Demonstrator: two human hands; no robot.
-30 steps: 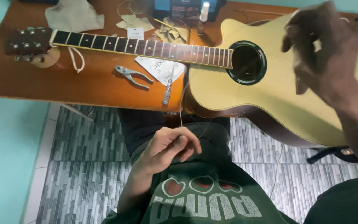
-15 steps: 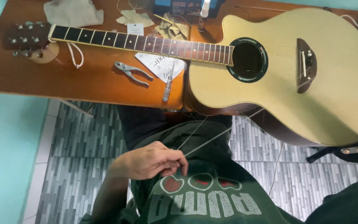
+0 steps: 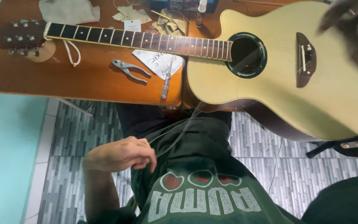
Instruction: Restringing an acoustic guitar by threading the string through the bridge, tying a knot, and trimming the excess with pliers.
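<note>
while the acoustic guitar [image 3: 278, 74] lies face up across the wooden tabletop [image 3: 63, 79], its body overhangs the front edge above the person's lap, which puts the bridge [image 3: 306, 59] and soundhole [image 3: 245, 54] within easy reach from the seat. the neck [image 3: 137, 41] runs left along the tabletop to the headstock [image 3: 21, 39], resting flat so the instrument lies steady.

the left hand [image 3: 121, 154] sits low over the lap with its fingers curled closed, pinching a thin guitar string [image 3: 179, 135]; the wire curves up from that grip toward the guitar's lower edge, and where it ends there is hard to make out. holding it down by the lap appears to keep the loose wire off the tabletop clutter. the right hand [image 3: 351, 25] is a dark blur at the upper right, above the body near the bridge; whether it is open or gripping anything cannot be told.

small pliers [image 3: 130, 70] and a slim metal tool [image 3: 166, 83] lie just below the neck, near the front edge, seemingly kept close for quick pickup. a white paper string packet [image 3: 156, 62] lies half under the neck; what is inside it, if anything, is not visible. a grey cloth [image 3: 69, 10] and crumpled papers [image 3: 131, 14] sit at the far side, near a small bottle [image 3: 202, 10] standing upright. below, the grey tiled floor [image 3: 83, 124] shows past the person's dark green shirt [image 3: 204, 195].
</note>
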